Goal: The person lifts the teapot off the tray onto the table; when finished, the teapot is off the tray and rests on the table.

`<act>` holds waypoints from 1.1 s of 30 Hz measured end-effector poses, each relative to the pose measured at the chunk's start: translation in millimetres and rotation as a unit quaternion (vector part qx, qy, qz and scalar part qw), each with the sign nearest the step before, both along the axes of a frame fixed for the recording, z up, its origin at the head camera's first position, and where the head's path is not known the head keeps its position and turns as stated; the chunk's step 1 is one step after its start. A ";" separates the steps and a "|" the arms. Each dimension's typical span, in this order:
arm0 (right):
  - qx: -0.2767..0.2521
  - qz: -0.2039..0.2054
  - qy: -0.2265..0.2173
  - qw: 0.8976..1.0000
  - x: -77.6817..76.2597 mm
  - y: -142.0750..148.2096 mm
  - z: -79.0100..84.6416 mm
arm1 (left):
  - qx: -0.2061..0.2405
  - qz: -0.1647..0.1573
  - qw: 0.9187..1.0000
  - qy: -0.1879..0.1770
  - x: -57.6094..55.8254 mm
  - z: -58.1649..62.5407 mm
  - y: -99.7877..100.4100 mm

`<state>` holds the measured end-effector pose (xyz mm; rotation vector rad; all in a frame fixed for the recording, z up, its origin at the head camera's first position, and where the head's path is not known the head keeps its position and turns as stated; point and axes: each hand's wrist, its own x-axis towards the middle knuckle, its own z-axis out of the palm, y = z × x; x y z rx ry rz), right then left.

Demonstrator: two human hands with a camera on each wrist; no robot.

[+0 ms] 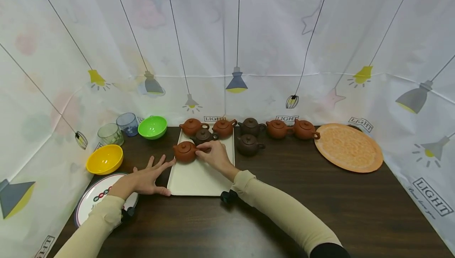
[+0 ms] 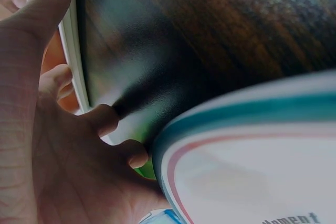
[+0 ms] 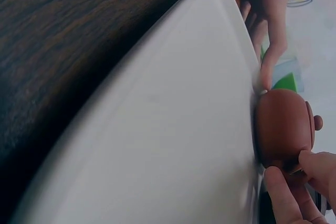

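Observation:
A reddish-brown clay teapot sits at the left side of a cream tray. My right hand pinches its handle between thumb and fingers; the right wrist view shows this grip on the teapot close up. With fingers spread, my left hand lies at the tray's left edge, its thumb and a fingertip right at the rim. Behind the held pot, the tray bears two more reddish teapots and a dark brown teapot between them.
Right of the tray stand two dark teapots and two reddish ones. A round orange mat lies farther right. At left are a white plate under my left forearm, a yellow bowl, a green bowl and two glasses.

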<state>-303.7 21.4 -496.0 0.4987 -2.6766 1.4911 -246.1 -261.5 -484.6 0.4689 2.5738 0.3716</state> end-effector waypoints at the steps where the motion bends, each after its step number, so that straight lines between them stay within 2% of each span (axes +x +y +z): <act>1: 0.001 -0.002 0.001 1.000 -0.1 -0.1 0.2 | 0.002 -0.001 1.000 0.001 -0.1 0.6 0.4; 9: 0.035 -0.001 0.032 0.999 3.1 -0.2 -1.4 | 0.005 -0.003 1.000 0.008 2.6 -1.2 0.1; 17: 0.040 -0.002 0.043 0.998 4.9 5.9 -4.4 | 0.007 -0.005 1.000 0.011 3.7 -4.9 0.9; 23: 0.055 0.009 0.048 0.997 6.2 15.5 4.6 | 0.015 -0.006 1.000 0.015 4.3 -1.4 1.9; 27: 0.041 0.014 0.043 0.998 9.4 24.0 14.4 | 0.018 -0.006 1.000 0.019 5.5 -1.5 1.3; 33: 0.031 -0.002 0.043 0.999 15.3 46.8 30.0 | 0.017 -0.005 1.000 0.021 4.5 -2.5 -0.8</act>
